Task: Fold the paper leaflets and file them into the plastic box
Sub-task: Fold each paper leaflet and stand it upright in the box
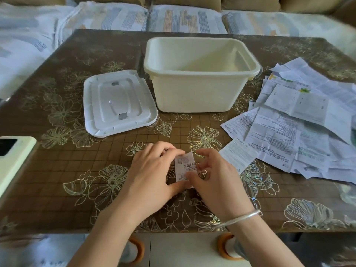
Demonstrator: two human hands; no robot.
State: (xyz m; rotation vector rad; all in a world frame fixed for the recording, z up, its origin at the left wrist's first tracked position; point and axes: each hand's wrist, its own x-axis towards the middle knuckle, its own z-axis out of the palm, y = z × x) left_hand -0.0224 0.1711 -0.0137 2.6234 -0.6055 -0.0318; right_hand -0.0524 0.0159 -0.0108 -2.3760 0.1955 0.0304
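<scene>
Left hand (152, 170) and right hand (213, 176) are pinching a small folded leaflet (185, 168) between curled fingers (169, 149), on the table (77, 170) near its front edge — the open plastic box (194, 93) is standing well beyond.

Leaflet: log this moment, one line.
left hand, right hand: pinch leaflet | box: open | lid: left of box | pile: right of box

Light: soft, even daylight is filling the scene.
Glare: gold flowers (204, 138) on the table (48, 166) are glinting.
Edges: straight lines are bending, corners are blurring.
</scene>
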